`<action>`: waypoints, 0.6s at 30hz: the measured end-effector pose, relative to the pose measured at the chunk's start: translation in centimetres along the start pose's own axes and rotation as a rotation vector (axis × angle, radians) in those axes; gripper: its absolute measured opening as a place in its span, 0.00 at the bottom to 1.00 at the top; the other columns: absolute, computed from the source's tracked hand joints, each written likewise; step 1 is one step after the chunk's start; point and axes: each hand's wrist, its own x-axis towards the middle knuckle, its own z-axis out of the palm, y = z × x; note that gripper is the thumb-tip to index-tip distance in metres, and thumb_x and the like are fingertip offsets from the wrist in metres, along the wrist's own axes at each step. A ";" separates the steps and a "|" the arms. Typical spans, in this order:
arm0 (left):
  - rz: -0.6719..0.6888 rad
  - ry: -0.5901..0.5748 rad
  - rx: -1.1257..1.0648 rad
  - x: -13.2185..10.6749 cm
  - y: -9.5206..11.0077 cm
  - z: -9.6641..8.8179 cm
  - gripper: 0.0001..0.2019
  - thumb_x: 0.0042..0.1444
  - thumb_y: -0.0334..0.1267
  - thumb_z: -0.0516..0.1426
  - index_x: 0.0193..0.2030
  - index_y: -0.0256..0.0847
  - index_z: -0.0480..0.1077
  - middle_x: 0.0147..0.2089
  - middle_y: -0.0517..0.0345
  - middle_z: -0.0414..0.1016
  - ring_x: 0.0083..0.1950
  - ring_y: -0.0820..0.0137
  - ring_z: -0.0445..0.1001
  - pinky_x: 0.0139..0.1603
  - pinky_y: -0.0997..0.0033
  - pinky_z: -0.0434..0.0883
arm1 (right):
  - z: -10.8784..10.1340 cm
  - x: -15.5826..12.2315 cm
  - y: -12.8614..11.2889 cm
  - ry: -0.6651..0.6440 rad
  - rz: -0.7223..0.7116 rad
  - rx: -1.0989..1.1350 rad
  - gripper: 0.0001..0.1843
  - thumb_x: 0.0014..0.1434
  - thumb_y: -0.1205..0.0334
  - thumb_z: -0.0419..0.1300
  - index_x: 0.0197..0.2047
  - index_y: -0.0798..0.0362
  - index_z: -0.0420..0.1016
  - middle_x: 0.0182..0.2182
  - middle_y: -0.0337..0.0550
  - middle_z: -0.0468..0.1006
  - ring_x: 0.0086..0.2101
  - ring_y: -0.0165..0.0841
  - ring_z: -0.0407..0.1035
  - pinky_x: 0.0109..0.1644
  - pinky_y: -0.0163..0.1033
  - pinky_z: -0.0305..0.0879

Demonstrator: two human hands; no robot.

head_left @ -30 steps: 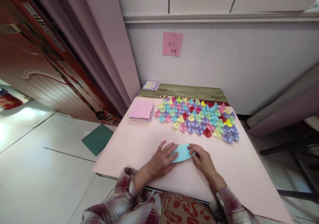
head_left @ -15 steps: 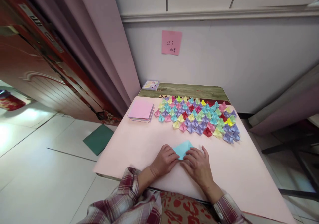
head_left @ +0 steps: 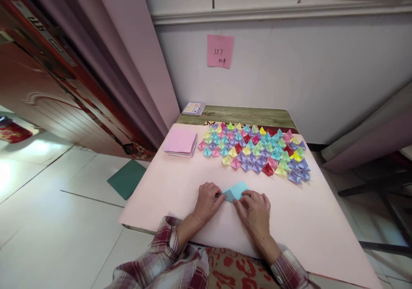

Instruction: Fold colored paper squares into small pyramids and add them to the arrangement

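Dozens of paper shapes (head_left: pixel 256 151) done, right of centre; left hand (head_left: pixel 207 201) and right hand (head_left: pixel 255 209) pinched closed on a part-folded blue sheet (head_left: pixel 237 189); centre-left stack (head_left: pixel 180 140) flat.

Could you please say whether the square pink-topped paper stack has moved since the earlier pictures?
No; the stack keeps its place on the pale pink tabletop.

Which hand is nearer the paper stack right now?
Left. The left hand is closer to the table's near edge than the paper stack and to its right; the right hand lies farther right.
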 end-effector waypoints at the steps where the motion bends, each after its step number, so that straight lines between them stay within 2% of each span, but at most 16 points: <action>1: -0.021 0.002 0.009 0.1 0.1 0.0 0.08 0.57 0.39 0.60 0.28 0.39 0.70 0.32 0.57 0.72 0.38 0.65 0.68 0.43 0.62 0.61 | 0.1 0.1 0.0 -0.001 0.006 -0.004 0.13 0.60 0.52 0.59 0.27 0.48 0.74 0.40 0.45 0.79 0.44 0.42 0.69 0.61 0.58 0.44; 5: -0.077 0.010 0.047 0.3 0.2 0.1 0.09 0.54 0.39 0.62 0.28 0.39 0.69 0.32 0.57 0.71 0.38 0.64 0.67 0.43 0.61 0.60 | 0.4 0.1 0.1 0.018 0.021 -0.023 0.12 0.59 0.52 0.60 0.28 0.48 0.71 0.38 0.45 0.78 0.43 0.42 0.68 0.60 0.56 0.44; 9: -0.090 0.020 0.085 0.2 0.1 0.3 0.10 0.53 0.40 0.64 0.28 0.40 0.68 0.32 0.58 0.70 0.38 0.64 0.67 0.43 0.62 0.60 | 0.4 0.0 -0.2 0.053 0.012 -0.036 0.10 0.61 0.52 0.58 0.32 0.48 0.72 0.36 0.44 0.77 0.42 0.40 0.67 0.61 0.55 0.44; 13: -0.091 0.049 0.064 -0.1 0.0 0.5 0.09 0.53 0.41 0.64 0.34 0.41 0.69 0.35 0.58 0.72 0.41 0.64 0.67 0.44 0.62 0.60 | 0.4 -0.1 -0.9 0.106 -0.074 -0.034 0.07 0.63 0.58 0.58 0.36 0.46 0.77 0.39 0.42 0.77 0.45 0.40 0.66 0.63 0.57 0.40; 18: -0.082 0.088 0.025 -0.5 -0.5 0.6 0.05 0.56 0.36 0.62 0.38 0.41 0.70 0.39 0.57 0.74 0.43 0.64 0.68 0.46 0.62 0.61 | 1.1 -0.6 -1.2 0.114 -0.219 -0.073 0.10 0.65 0.65 0.55 0.40 0.44 0.79 0.36 0.39 0.79 0.46 0.39 0.67 0.66 0.59 0.36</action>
